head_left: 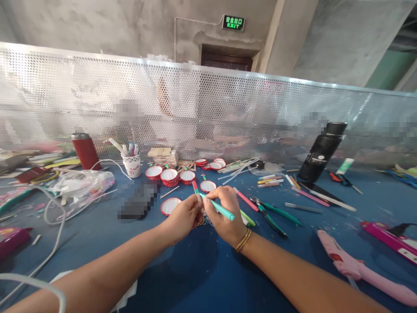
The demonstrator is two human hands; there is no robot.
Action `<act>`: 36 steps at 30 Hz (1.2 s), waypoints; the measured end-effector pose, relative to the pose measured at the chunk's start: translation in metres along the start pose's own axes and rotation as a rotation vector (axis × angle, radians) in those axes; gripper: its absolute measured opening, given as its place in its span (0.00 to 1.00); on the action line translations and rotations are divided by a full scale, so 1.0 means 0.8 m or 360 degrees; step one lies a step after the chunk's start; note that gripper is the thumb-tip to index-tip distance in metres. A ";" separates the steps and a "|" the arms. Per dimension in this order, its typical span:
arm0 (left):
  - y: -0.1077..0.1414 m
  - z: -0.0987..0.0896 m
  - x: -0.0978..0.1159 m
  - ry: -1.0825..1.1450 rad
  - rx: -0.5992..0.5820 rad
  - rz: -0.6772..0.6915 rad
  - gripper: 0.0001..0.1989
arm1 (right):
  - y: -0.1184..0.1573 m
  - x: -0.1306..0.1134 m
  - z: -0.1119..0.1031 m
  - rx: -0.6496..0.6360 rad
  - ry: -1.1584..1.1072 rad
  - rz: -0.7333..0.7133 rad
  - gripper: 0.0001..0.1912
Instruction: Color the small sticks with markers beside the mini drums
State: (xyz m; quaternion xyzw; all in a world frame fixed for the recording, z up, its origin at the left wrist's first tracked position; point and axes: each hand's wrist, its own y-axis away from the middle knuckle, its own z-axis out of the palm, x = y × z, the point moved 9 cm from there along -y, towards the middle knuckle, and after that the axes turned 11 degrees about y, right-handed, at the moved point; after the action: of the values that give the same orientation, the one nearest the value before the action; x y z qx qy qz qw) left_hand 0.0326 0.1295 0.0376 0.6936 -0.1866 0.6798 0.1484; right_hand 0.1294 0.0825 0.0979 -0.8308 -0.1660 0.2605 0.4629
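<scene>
My left hand [184, 218] pinches a small flat stick [195, 188] upright, its top end coloured red with green below. In my right hand [225, 213] is a turquoise marker [221, 208], gripped like a pen, with its tip at the stick's coloured part. Just behind my hands lies a round white piece with a red rim [207, 186]. Another such round piece [170, 206] is partly covered by my left hand. Farther back are stacks of these pieces [170, 176]. Something patterned under my fingers is mostly hidden.
Green-handled pliers [272, 215], a pink marker [246, 199] and a pink glue gun [361, 267] lie to the right. A black bottle [321, 154] stands farther back. On the left are a red tumbler [85, 151], a paper cup of pens [132, 164] and a white cable [58, 248].
</scene>
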 end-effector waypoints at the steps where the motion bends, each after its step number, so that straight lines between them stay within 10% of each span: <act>1: 0.000 0.000 0.000 0.0009 0.0005 -0.0006 0.15 | 0.000 -0.001 0.000 -0.0001 -0.0008 -0.0002 0.04; 36: -0.001 0.001 -0.003 -0.0022 -0.0033 0.0025 0.15 | 0.002 -0.003 0.002 -0.0018 -0.0027 -0.0019 0.04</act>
State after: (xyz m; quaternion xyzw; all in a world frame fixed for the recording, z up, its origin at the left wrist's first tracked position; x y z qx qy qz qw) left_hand 0.0339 0.1298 0.0355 0.6951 -0.2002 0.6742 0.1491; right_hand 0.1267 0.0820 0.0965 -0.8303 -0.1764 0.2636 0.4582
